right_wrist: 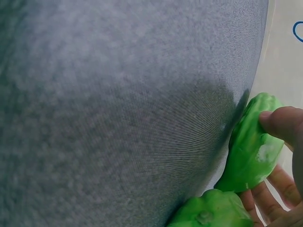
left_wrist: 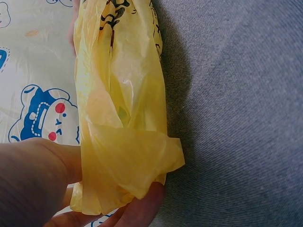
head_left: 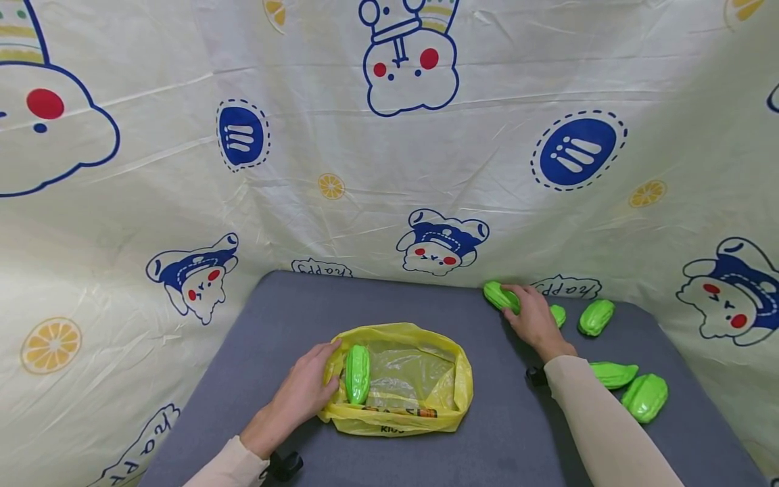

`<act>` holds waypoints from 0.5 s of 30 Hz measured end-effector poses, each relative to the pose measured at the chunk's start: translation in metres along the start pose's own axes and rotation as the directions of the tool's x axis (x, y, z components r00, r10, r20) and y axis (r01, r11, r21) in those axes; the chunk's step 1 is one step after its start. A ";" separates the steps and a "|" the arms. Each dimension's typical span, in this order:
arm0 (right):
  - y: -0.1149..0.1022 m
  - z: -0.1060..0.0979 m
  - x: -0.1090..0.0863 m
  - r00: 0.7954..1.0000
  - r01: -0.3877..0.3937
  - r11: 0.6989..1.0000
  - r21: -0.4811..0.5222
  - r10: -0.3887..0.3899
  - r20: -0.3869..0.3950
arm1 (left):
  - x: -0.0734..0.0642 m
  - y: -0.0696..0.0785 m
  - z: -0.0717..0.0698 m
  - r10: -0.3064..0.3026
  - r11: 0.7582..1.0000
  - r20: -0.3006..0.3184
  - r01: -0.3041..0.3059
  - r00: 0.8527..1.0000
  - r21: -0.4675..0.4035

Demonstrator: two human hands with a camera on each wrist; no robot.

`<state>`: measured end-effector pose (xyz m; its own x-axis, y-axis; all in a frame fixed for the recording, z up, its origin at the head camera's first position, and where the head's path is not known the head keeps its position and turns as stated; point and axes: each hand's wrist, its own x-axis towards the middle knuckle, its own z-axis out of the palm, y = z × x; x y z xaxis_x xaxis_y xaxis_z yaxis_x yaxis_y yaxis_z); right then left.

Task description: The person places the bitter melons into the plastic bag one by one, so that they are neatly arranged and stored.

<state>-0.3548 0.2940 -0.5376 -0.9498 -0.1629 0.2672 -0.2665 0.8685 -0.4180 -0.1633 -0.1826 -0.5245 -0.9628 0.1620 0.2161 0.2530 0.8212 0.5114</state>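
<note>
A yellow plastic bag point(head_left: 398, 423) sits with its mouth spread wide on the grey table. One glossy green ridged gourd point(head_left: 357, 374) lies inside, along the left wall. My left hand point(head_left: 307, 382) holds the bag's left side, and its fingers wrap around the crumpled yellow film point(left_wrist: 128, 156) in the left wrist view. At the far edge of the table, my right hand point(head_left: 532, 318) grips another green ridged gourd point(right_wrist: 253, 146), thumb on one side and fingers on the other. Beside that hand is a further gourd point(right_wrist: 213, 210), partly hidden by it in the head view.
More green gourds lie on the right: one point(head_left: 596, 317) near the back corner, and a pair, one pointed point(head_left: 613, 374) and one rounder point(head_left: 645, 399), beside my right sleeve point(head_left: 602, 419). A patterned white sheet point(head_left: 341, 149) hangs behind the grey table point(head_left: 292, 304).
</note>
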 end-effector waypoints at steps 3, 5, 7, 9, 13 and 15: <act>-0.001 -0.001 -0.001 1.000 0.003 1.000 0.003 -0.003 -0.010 | 0.000 0.001 0.000 0.000 1.000 0.001 0.000 1.000 -0.001; -0.002 -0.001 -0.002 1.000 0.005 1.000 0.002 -0.005 -0.015 | 0.000 0.001 0.000 -0.002 1.000 0.001 0.002 1.000 -0.001; -0.003 -0.002 -0.002 1.000 0.008 1.000 0.005 -0.008 -0.020 | 0.000 0.001 0.000 -0.005 1.000 0.000 0.005 1.000 0.001; -0.003 -0.002 -0.002 1.000 0.011 1.000 0.008 -0.011 -0.022 | 0.000 0.001 0.000 -0.007 1.000 0.000 0.007 1.000 0.003; -0.004 -0.001 -0.004 0.999 0.021 1.000 0.018 -0.020 -0.030 | 0.000 0.001 0.000 -0.006 1.000 -0.001 0.006 1.000 0.008; -0.004 -0.002 -0.006 0.999 0.028 0.999 0.022 -0.027 -0.035 | 0.000 0.001 0.000 -0.004 1.000 -0.001 0.004 1.000 0.010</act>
<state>-0.3480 0.2919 -0.5357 -0.9358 -0.1696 0.3089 -0.2964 0.8531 -0.4295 -0.1630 -0.1818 -0.5245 -0.9636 0.1585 0.2151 0.2486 0.8271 0.5040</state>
